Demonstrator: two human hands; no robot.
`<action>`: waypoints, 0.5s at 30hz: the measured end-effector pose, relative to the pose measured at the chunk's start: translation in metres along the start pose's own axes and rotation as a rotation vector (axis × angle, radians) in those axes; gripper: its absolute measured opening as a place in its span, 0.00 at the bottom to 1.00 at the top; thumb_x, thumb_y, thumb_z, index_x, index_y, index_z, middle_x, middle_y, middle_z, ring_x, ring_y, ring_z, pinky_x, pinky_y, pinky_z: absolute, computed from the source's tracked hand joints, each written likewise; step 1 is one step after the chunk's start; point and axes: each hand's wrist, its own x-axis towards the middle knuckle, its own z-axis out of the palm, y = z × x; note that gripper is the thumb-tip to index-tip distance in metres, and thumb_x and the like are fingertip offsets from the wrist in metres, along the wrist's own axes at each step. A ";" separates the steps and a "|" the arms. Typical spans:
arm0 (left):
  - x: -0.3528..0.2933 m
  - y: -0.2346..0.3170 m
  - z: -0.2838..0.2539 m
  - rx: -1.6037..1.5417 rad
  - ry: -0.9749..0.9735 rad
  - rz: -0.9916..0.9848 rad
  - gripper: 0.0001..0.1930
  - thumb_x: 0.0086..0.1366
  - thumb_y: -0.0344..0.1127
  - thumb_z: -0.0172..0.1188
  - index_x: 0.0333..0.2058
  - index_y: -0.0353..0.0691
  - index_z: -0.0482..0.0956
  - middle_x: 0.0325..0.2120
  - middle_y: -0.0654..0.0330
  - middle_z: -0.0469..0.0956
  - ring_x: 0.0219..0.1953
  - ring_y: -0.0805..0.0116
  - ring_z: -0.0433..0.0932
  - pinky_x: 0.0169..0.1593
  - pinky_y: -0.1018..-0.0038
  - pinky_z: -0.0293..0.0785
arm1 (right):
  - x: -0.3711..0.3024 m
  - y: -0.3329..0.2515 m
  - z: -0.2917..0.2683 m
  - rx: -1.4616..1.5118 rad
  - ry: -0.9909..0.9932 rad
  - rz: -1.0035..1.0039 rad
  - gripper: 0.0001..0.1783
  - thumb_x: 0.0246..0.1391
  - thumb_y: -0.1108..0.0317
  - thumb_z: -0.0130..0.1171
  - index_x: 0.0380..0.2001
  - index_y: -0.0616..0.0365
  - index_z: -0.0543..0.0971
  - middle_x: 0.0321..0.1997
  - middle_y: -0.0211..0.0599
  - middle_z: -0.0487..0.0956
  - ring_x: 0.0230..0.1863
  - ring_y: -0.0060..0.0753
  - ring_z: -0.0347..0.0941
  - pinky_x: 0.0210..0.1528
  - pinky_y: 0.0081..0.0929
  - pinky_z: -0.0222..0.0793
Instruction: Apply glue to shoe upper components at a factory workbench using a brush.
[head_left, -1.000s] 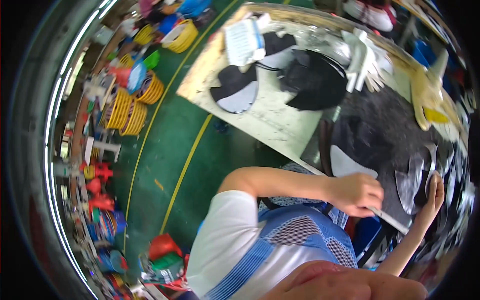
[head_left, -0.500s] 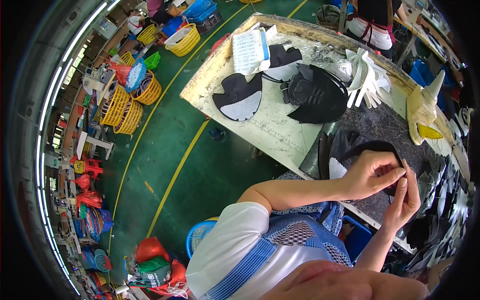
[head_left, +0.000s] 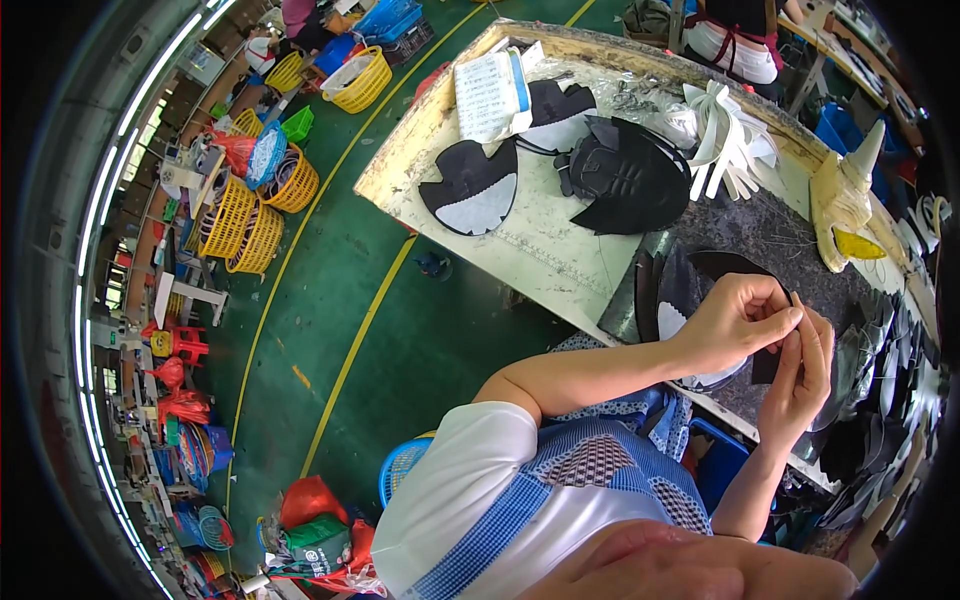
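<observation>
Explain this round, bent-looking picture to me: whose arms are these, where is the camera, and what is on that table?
The camera sits on a person's head and looks down, so the wide lens bends straight edges and darkens the corners. There is only this one view. The two bare arms belong to the wearer. The left hand and the right hand meet over the worktable and together pinch a small dark flat piece between the fingertips. On the table lie black shoe-upper pieces, a black and white cut piece, a sheet of paper, a bundle of white strips and a pale shoe form. Yellow baskets stand on the green floor to the left.
</observation>
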 end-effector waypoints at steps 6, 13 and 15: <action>0.004 -0.002 -0.001 0.032 -0.012 -0.019 0.05 0.67 0.26 0.58 0.32 0.31 0.78 0.25 0.63 0.79 0.28 0.81 0.77 0.33 0.82 0.77 | 0.002 -0.006 -0.001 -0.124 -0.003 -0.002 0.16 0.63 0.79 0.50 0.51 0.66 0.80 0.43 0.41 0.78 0.41 0.28 0.74 0.44 0.22 0.69; -0.001 -0.005 0.005 0.059 0.009 0.035 0.04 0.67 0.26 0.59 0.33 0.31 0.78 0.26 0.63 0.79 0.27 0.81 0.77 0.33 0.82 0.76 | -0.005 0.007 -0.001 0.194 0.034 0.166 0.15 0.64 0.78 0.50 0.51 0.68 0.79 0.40 0.39 0.79 0.38 0.24 0.72 0.40 0.19 0.67; -0.001 -0.011 0.003 0.047 0.001 0.029 0.04 0.67 0.26 0.59 0.32 0.31 0.78 0.26 0.63 0.79 0.27 0.81 0.77 0.33 0.82 0.76 | -0.007 0.007 -0.001 0.190 0.048 0.162 0.15 0.64 0.78 0.51 0.51 0.68 0.79 0.40 0.38 0.79 0.38 0.23 0.72 0.40 0.19 0.67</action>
